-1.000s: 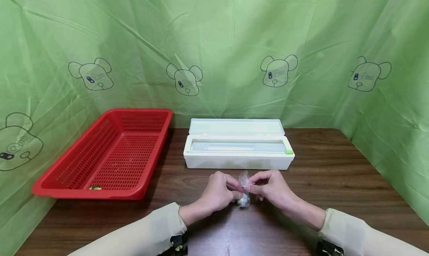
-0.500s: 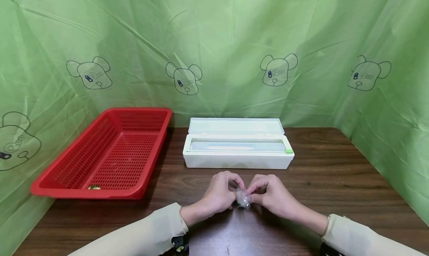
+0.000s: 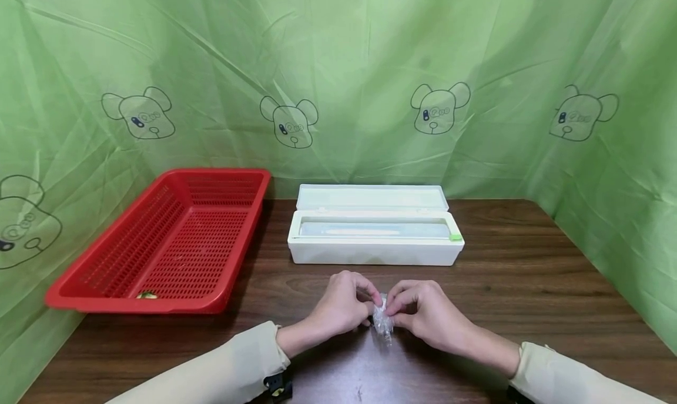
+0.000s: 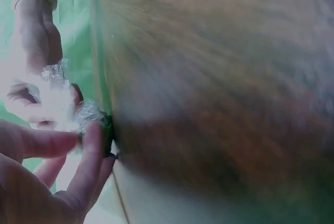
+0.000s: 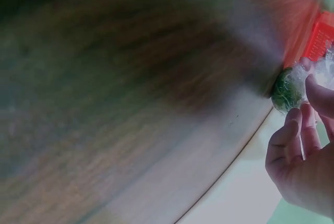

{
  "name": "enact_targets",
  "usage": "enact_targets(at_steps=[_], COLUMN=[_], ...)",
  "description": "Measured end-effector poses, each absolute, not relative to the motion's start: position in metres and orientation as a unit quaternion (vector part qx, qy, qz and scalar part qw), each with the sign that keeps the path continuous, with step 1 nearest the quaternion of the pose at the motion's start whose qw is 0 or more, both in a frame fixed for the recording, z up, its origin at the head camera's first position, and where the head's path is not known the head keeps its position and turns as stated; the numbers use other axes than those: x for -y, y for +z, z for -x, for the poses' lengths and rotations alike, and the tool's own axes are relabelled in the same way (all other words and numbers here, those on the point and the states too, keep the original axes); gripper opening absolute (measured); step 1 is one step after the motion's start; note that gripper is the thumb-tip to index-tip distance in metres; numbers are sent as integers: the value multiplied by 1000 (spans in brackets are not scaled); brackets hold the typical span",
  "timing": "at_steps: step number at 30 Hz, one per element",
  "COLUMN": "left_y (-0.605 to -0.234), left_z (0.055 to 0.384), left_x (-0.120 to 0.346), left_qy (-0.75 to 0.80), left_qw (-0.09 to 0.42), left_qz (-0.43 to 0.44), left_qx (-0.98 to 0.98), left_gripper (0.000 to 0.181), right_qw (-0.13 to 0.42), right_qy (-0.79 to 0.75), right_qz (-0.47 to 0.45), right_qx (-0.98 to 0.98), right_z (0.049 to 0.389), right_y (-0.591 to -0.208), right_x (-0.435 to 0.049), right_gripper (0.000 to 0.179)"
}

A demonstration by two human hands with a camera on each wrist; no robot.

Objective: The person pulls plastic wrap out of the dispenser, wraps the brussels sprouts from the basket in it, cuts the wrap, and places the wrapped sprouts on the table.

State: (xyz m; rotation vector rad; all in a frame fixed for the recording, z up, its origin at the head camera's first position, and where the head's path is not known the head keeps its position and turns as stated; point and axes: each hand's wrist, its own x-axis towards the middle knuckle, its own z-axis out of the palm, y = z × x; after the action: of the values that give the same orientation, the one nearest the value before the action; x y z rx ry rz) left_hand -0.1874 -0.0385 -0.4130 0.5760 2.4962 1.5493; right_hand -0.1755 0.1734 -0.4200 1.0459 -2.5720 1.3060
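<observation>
Dark wooden worktop (image 3: 529,286): both hands, left hand (image 3: 344,304) and right hand (image 3: 423,313), pinch the wrapped ball (image 3: 383,321) with curled fingers; best to twist the film snugly without crushing it

Open table (image 3: 529,286) is left to the right, while passage is blocked by the white box (image 3: 375,252) ahead and the red basket (image 3: 158,245) to the left.

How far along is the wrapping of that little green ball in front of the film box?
Done: clear film already covers the small green ball, and the film dispenser box stands open behind it. In hand: the left hand and right hand both pinch the film's loose end above the ball. Left: closing that end; the red basket holds one small item near its front edge.
</observation>
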Motion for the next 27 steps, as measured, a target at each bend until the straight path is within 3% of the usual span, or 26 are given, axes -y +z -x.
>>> enact_targets(at_steps=[8,27], left_y=[-409,-410], left_z=[180,174], left_x=[47,53], left_qy=[361,272], left_qw=[-13,-11], left_qz=[-330,-396], left_qx=[-872,-877], left_gripper=[26,22], right_qw=[47,40], right_qy=[417,419], right_qz=[-332,-299], right_qx=[845,856], right_z=[174,169], right_y=[-421,-421], right_x=[-176,-179], right_gripper=[28,12])
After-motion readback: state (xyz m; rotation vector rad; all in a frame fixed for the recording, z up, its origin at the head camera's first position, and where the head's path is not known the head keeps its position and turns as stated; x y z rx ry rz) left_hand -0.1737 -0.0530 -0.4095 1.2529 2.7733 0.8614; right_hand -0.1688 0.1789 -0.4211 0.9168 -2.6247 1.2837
